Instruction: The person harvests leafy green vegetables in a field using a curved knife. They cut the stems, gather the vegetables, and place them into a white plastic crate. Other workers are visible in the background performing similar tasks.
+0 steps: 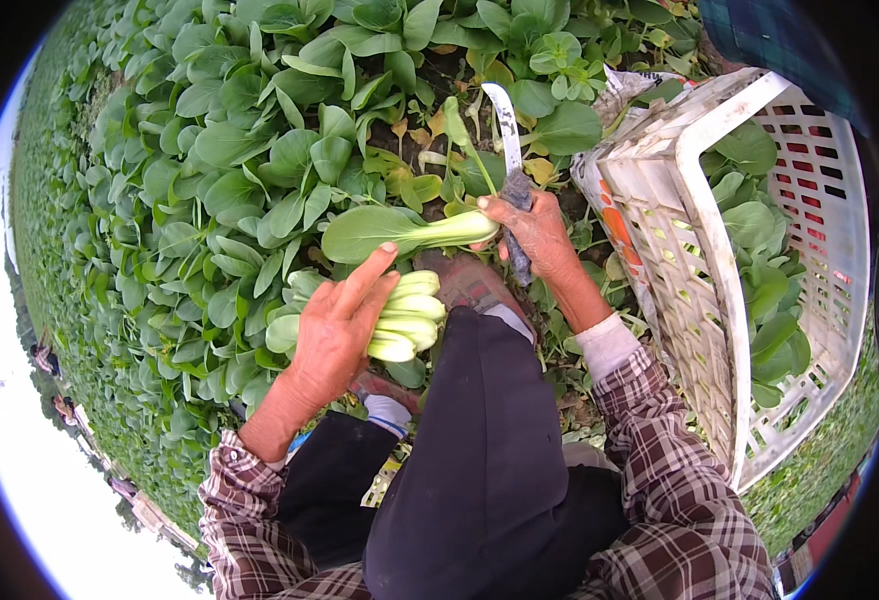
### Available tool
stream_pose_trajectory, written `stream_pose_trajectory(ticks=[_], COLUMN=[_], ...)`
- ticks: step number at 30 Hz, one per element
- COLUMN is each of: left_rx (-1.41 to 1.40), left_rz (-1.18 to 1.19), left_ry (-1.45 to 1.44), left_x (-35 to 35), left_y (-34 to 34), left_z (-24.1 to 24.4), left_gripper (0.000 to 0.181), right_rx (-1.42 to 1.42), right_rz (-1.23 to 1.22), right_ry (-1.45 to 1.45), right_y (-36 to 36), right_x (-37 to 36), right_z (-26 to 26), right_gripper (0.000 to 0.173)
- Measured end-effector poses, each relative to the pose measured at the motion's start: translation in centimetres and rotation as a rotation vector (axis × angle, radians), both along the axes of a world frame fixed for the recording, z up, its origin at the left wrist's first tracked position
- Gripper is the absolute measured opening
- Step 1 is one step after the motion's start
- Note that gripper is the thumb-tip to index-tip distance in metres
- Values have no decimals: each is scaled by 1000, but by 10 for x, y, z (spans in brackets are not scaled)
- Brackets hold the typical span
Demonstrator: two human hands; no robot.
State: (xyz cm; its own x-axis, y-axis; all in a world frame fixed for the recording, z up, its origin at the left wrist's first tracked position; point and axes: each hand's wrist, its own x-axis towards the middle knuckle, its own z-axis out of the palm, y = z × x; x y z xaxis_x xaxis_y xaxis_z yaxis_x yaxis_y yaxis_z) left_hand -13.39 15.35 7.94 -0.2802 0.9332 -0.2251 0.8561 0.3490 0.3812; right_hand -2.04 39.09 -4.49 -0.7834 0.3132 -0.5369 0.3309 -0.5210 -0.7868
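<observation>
My left hand (342, 322) holds a bunch of cut bok choy (409, 311), its pale stem bases pointing right. The index finger of that hand reaches up to the leaf of a single bok choy (439, 231). At that plant's stem end is my right hand (526, 229), which grips it along with a harvesting knife. The knife's curved blade (505, 120) points away from me, and its handle (518, 196) is wrapped in grey cloth. A loose leaf stalk (469, 146) stands up beside the blade.
Dense rows of growing bok choy (237, 150) spread ahead and to the left. A white plastic crate (698, 217) with leafy greens (766, 277) inside leans at my right, beside a printed sack (610, 217). My shoe (477, 289) rests among the plants. Dark checked cloth (777, 45) shows at upper right.
</observation>
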Motion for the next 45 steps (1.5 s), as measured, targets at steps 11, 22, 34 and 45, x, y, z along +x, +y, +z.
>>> stream_pose_trajectory(ticks=[11, 22, 34, 45], left_rx=[-95, 2, -515, -358], left_rz=[35, 84, -32, 95], left_ry=[-328, -225, 302, 153], left_x=[6, -11, -83, -92], left_y=[34, 70, 65, 35], left_z=[-18, 18, -74, -82], left_gripper=[103, 73, 29, 43], right_rx=[46, 898, 891, 930], right_rz=[-62, 268, 575, 627], right_ry=[70, -103, -295, -281], right_y=[-28, -12, -28, -22], right_x=[13, 12, -53, -60], right_z=[32, -43, -51, -62], right_gripper=[24, 39, 46, 40])
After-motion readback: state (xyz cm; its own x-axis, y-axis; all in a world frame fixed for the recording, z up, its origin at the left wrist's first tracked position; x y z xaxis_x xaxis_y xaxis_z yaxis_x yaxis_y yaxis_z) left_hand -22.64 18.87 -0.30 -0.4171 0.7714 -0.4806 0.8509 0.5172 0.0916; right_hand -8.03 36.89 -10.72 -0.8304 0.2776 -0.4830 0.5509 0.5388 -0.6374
